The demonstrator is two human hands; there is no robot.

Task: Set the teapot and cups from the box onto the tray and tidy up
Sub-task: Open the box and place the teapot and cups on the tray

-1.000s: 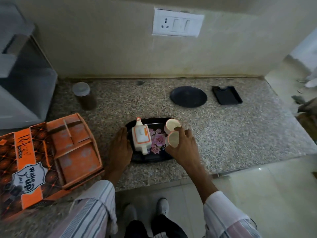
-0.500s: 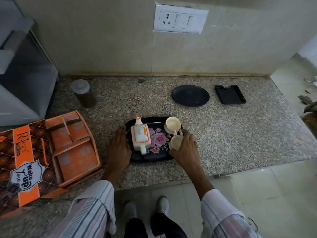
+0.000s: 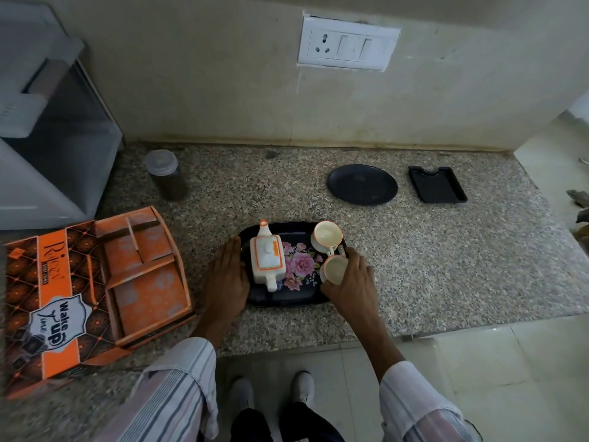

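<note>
A black tray with a pink flower print sits near the counter's front edge. On its left half stands a white square teapot with orange trim. At the tray's far right corner stands one cream cup. A second cream cup sits upright just in front of it, with my right hand wrapped around it. My left hand lies flat against the tray's left edge. The open orange box lies at the left, its compartments empty.
A dark jar with a clear lid stands at the back left beside a grey appliance. A black round plate and a small black rectangular tray lie at the back right. The counter's front edge runs just below the tray.
My right hand has lowered the second cup from a tilted hold to upright on the tray's right side. My left hand stayed at the tray's left edge.
</note>
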